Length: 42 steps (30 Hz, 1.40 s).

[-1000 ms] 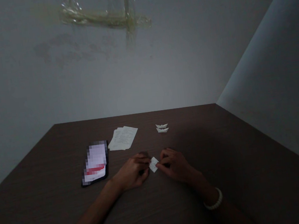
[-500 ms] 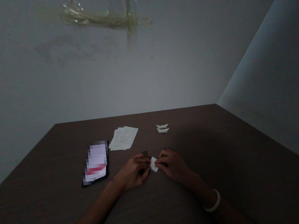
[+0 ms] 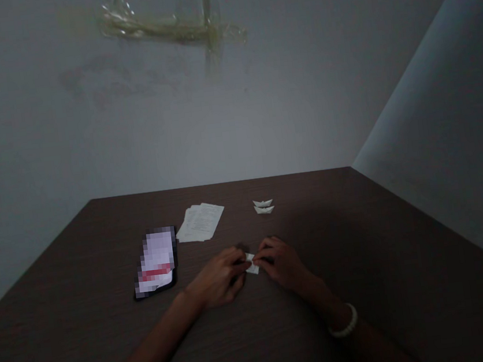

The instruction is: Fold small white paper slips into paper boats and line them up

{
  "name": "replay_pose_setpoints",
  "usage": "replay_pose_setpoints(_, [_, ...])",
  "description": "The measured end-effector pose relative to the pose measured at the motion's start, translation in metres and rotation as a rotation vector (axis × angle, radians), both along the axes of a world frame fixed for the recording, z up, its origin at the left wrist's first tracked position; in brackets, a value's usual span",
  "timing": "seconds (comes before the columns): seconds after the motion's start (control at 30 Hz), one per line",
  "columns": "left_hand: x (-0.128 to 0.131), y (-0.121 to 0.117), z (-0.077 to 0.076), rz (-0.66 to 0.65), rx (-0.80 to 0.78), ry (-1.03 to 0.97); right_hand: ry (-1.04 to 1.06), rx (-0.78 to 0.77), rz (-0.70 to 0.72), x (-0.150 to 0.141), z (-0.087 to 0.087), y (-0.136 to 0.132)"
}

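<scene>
Low over the table, a small piece of folded white paper [image 3: 252, 269] lies between my two hands. My left hand [image 3: 225, 277] grips its left side, the thumb lying over the paper. From the right, my right hand [image 3: 279, 264] pinches it with thumb and forefinger; a pale bracelet circles that wrist. The fingers cover part of the paper, so its exact folds cannot be made out. Beyond the hands, two small white paper boats [image 3: 264, 209] sit close together, one behind the other.
A stack of printed paper sheets [image 3: 201, 223] lies left of the boats. Nearer, at the left, is a phone [image 3: 157, 261] with a lit, blurred screen. The dark wooden table [image 3: 312, 187] meets a grey wall [image 3: 294, 111] bearing strips of tape.
My left thumb has moved right, onto the paper. The paper has turned slightly, and more of it is covered by fingers. My right hand stays pinched at its right side.
</scene>
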<state>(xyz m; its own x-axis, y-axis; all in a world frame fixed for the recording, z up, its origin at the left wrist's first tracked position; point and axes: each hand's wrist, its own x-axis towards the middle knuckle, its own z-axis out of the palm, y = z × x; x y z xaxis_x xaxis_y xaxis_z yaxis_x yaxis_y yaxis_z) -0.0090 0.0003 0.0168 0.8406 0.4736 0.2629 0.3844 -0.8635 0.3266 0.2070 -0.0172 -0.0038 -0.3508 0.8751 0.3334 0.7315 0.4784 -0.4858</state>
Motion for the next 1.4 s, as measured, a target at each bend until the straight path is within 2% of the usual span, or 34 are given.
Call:
replay_pose_setpoints(0.27, [0.0008,0.0002,0.0026,-0.002,0.035,0.038,0.049,0.008,-0.095,-0.0040,-0.0014,-0.0005])
replay_pose_setpoints(0.57, [-0.0029,0.0020,0.0018,0.004,0.023,0.013,0.060,0.016,-0.093,-0.0055,0.0011,-0.0017])
replay_pose_setpoints(0.9, [-0.0054,0.0044,-0.0016,-0.021,-0.032,-0.142,0.077,0.007,-0.117,-0.0070,0.0020,-0.0020])
replay_pose_setpoints(1.4, [-0.0013,0.0004,-0.0004,0.009,-0.040,-0.115,0.082,0.017,-0.190,-0.0038,0.0009,0.0028])
